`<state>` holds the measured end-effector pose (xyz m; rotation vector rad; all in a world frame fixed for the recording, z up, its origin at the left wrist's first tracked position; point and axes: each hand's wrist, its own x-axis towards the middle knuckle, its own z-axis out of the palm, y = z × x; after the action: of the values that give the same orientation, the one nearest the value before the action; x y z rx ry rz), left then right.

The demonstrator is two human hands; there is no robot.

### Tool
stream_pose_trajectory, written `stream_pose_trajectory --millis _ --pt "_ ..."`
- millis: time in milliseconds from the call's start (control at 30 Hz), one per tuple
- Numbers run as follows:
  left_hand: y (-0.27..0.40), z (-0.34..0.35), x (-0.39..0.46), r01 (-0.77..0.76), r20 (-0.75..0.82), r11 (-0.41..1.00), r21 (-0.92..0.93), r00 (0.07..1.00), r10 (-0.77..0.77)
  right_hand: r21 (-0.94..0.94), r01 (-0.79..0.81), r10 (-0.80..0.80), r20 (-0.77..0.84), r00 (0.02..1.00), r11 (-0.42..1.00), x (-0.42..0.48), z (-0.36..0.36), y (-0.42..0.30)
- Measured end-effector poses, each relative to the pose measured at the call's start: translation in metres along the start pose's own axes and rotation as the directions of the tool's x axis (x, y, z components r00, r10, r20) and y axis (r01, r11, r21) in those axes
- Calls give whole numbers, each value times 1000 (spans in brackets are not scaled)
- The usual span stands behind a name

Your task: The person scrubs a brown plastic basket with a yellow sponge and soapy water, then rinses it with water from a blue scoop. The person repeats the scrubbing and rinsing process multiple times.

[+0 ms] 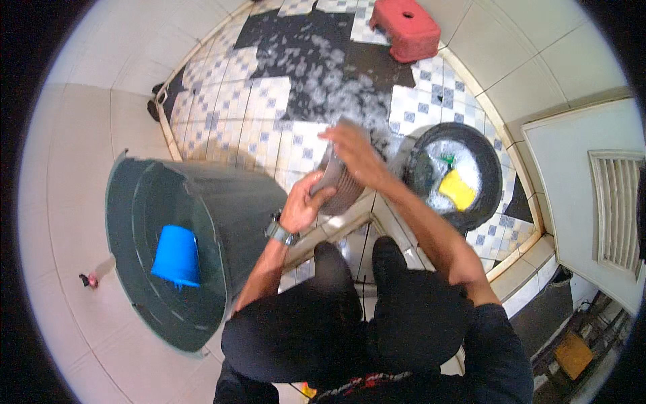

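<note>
My left hand point(305, 202), with a watch on its wrist, grips the near edge of a wet grey-brown item point(343, 189). The item has a textured, mesh-like side and looks like a shoe, though blur keeps me from being sure. Across its upper part lies my right hand point(356, 154), fingers stretched out and blurred. Whether those fingers grip it is unclear. To the right, a black basin point(497, 171) holds sudsy water, a yellow sponge point(458, 190) and a small green object point(446, 159), partly under foam.
A large dark green tub point(242, 202) stands at left with a blue pail point(176, 255) inside. Foamy water point(323, 70) covers dark patches of the tiled floor point(267, 101). A red plastic stool point(409, 30) is at the far wall. A white louvred door point(580, 197) stands at right.
</note>
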<state>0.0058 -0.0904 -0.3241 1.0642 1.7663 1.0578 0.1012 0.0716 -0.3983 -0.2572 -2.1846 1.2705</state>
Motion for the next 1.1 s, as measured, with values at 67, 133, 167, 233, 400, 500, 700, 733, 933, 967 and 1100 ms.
stream_pose_trajectory --millis 67,133,167,233,400,500,700,733,933,967,1100 --pt "-1 -4 5 -89 4 996 27 996 89 314 -352 304 191 933 882 19 -18 14" --pt "7 -9 8 -100 33 991 90 995 98 143 -268 257 88 962 953 27 -31 18" --pt "6 -7 7 -231 14 965 121 973 231 61 -229 226 41 973 972 31 -33 15" --pt "7 -5 5 -228 80 959 168 973 218 -17 -194 193 -69 979 981 28 -38 11" --pt "13 2 10 -139 60 923 358 990 126 -349 20 -82 -162 983 937 32 -44 -10" --pt "14 15 8 23 -67 884 467 998 10 -386 155 -215 -118 970 910 35 -32 -32" --pt "11 39 24 -16 -147 898 440 985 90 -288 115 -161 -144 976 951 15 -28 -34" --pt "9 42 25 8 -173 892 451 982 79 -253 96 -142 -171 975 963 9 -23 -33" --pt "32 34 9 149 -242 847 511 970 -24 -85 -55 35 -216 976 995 -6 -7 -39" --pt "34 39 11 113 -234 867 485 972 4 -95 -136 102 -302 948 986 1 -16 -22" --pt "33 33 7 94 -228 863 496 973 25 -52 -186 160 -322 933 981 1 -6 -35"
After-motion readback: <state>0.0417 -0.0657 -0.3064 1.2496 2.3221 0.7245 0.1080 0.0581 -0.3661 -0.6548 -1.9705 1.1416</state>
